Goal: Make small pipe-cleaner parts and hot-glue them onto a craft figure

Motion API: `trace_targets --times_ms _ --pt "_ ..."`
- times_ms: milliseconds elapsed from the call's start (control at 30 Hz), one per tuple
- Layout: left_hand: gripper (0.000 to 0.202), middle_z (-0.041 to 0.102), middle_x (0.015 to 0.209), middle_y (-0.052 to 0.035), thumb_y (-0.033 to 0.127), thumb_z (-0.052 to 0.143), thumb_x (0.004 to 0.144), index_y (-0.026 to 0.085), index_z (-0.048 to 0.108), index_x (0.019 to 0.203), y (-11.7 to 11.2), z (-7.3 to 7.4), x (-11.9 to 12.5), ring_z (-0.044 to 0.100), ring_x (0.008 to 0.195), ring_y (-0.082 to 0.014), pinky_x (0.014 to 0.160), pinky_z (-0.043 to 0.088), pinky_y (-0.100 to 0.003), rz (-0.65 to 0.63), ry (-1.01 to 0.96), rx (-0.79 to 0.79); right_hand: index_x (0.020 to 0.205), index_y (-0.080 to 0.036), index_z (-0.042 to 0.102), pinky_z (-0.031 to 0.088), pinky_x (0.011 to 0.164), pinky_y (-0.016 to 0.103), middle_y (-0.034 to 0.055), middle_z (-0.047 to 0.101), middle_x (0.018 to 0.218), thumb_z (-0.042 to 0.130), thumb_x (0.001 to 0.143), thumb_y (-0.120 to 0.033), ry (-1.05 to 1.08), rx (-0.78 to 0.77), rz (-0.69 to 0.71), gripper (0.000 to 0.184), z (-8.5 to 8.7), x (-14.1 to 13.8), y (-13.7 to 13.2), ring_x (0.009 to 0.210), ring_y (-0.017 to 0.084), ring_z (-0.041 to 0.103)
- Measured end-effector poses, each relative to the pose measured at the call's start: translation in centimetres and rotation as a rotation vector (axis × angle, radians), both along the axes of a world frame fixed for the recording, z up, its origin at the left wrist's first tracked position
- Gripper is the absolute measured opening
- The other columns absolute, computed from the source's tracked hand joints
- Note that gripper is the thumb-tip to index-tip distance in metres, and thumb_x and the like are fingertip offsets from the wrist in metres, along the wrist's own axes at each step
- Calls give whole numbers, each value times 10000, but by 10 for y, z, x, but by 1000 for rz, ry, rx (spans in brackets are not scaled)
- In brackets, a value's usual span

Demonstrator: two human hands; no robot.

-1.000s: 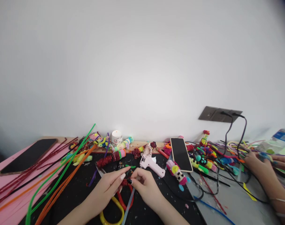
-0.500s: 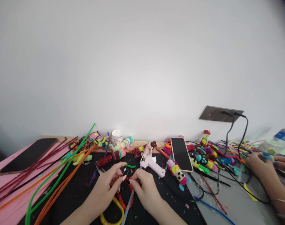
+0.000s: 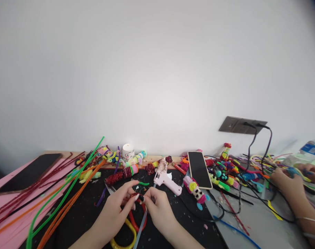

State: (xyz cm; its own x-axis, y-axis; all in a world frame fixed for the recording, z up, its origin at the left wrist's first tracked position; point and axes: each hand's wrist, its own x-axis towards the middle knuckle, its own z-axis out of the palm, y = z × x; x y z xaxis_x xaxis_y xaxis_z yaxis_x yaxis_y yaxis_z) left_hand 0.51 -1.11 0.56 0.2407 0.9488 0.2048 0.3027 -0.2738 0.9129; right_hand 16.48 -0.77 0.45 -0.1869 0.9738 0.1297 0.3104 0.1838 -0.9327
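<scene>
My left hand (image 3: 114,205) and my right hand (image 3: 159,209) meet over the black mat (image 3: 82,211), fingertips pinched together. Between them is a small dark red and black piece (image 3: 140,197), mostly covered by the fingers, so its kind is unclear. Below the hands lie scissors with a yellow and red handle (image 3: 133,232), their blades partly hidden by my left hand. A translucent glue stick (image 3: 140,230) crosses the handle. Just beyond my right hand rests a pale pink glue gun (image 3: 167,181). A short green pipe cleaner (image 3: 144,184) lies past my left fingertips.
Long pipe cleaners (image 3: 53,204) and a dark phone (image 3: 29,173) lie at left. A paper cup (image 3: 128,151) stands by the wall. Another phone (image 3: 199,170), a fuzzy doll (image 3: 196,192) and black cables (image 3: 250,152) are at right, where another person's hands (image 3: 289,183) work.
My fingers have shifted slightly around the small piece, and more of its dark part shows. At right, the other person's hands have moved a little around a blue fuzzy piece.
</scene>
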Motion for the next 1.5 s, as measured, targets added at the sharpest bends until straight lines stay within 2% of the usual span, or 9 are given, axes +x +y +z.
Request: trace_targets --times_ms 133,333,500,900,1000,1100,1267,1400,1500 --pt "269 595 790 13 254 443 864 251 469 1132 -1 0 -1 630 659 -149 673 535 -274 25 2 31 564 -164 465 257 437 193 -57 425 493 527 782 -170 61 -83 -22 227 0 -1 1 466 82 353" --pt "272 630 808 9 243 470 849 243 478 1121 0 1 -1 649 685 -153 710 548 -281 40 -13 47 568 -156 498 268 456 196 -48 454 516 541 758 -156 59 -52 -53 195 -3 -2 2 485 88 378" --pt "266 641 804 8 232 476 843 243 488 1109 -1 -1 0 656 685 -154 699 553 -273 51 -30 69 567 -160 482 265 458 199 -44 450 518 525 765 -155 43 -27 -51 203 -4 -1 2 491 92 376" --pt "263 655 888 -16 236 469 853 239 477 1116 -3 -1 2 670 785 -174 759 555 -312 33 -48 53 552 -174 446 250 421 192 -62 417 464 526 798 -251 164 -117 5 270 -1 -2 1 432 75 338" --pt "271 647 863 -15 239 482 841 227 479 1111 -2 0 3 671 785 -177 762 554 -318 63 -78 40 552 -177 454 238 406 195 -64 413 447 549 782 -284 190 -134 9 271 -2 -2 3 414 75 327" --pt "278 623 778 14 244 491 829 216 469 1105 -1 2 3 675 713 -167 702 559 -298 114 -156 18 588 -174 489 229 392 208 -48 450 457 548 787 -327 211 -146 25 259 -3 1 6 389 82 326" --pt "266 556 724 45 239 481 836 217 447 1099 2 6 2 666 665 -154 662 540 -285 175 -198 36 692 -175 534 245 401 235 -25 453 522 400 889 -321 144 -7 -9 280 -4 8 8 406 109 342" --pt "259 535 727 45 240 466 844 220 443 1101 1 8 2 659 654 -151 647 534 -278 154 -172 35 679 -187 500 298 461 246 -19 450 575 410 877 -212 -43 180 -3 220 -3 9 4 500 129 401" --pt "269 550 724 38 241 459 847 223 437 1115 -1 9 3 653 663 -154 665 536 -290 104 -135 40 660 -187 479 308 500 244 -25 445 604 440 845 -153 -131 260 21 192 0 8 1 543 126 409"
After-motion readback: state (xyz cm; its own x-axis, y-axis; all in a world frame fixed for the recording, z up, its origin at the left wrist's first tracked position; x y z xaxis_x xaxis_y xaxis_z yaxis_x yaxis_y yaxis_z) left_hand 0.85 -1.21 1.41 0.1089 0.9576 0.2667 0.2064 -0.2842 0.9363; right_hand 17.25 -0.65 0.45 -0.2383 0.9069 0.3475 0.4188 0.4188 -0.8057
